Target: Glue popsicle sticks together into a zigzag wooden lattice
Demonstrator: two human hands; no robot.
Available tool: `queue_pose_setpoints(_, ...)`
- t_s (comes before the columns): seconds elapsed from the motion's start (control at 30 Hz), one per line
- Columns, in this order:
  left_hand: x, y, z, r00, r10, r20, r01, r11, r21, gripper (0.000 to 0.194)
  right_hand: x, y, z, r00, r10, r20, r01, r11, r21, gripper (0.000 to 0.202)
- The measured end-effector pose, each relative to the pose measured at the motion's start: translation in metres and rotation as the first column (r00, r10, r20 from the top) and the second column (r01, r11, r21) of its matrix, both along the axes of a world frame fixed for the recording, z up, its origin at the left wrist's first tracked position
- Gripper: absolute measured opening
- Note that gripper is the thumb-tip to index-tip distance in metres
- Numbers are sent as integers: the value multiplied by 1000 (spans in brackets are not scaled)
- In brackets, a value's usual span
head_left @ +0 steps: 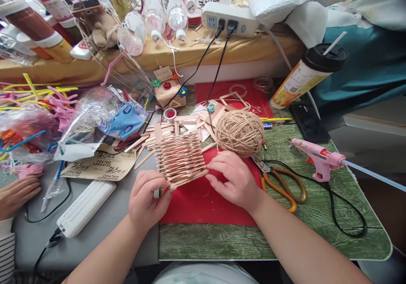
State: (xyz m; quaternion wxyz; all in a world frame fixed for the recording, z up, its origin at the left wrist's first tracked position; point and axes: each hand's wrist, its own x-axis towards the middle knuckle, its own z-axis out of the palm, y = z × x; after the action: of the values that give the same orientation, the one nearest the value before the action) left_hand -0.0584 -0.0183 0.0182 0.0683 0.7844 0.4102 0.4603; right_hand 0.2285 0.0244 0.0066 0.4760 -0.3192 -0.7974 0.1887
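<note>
A box-like stack of wooden craft sticks [182, 157] is held up over a red sheet [203, 206]. My left hand [149, 197] pinches its near left corner between thumb and fingers. At its right edge, my right hand [233, 178] has thumb and fingertips closed on the near right corner. Just behind my right hand lies a ball of brown twine [240, 132], and a strand hangs from it near my fingers. Loose craft sticks [158, 134] are piled behind the stack.
Orange-handled scissors [285, 187], a pink glue gun [317, 157] and a drink cup [304, 79] stand or lie at right. Left are a white power strip [87, 208], sandpaper [104, 165], plastic bags and another person's hand [19, 193]. A small stick box [169, 91] sits behind.
</note>
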Motion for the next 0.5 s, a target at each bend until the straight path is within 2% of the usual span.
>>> queue_pose_setpoints(0.17, -3, 3, -4, 999, -20, 38, 21, 999, -33, 30, -1, 0, 2, 1000, 15, -22, -16, 1000, -18, 23)
queue_pose_setpoints(0.5, -9, 7, -7, 998, -38, 50, 42, 995, -87, 18, 0, 0, 1, 994, 15, -111, -27, 993, -112, 31)
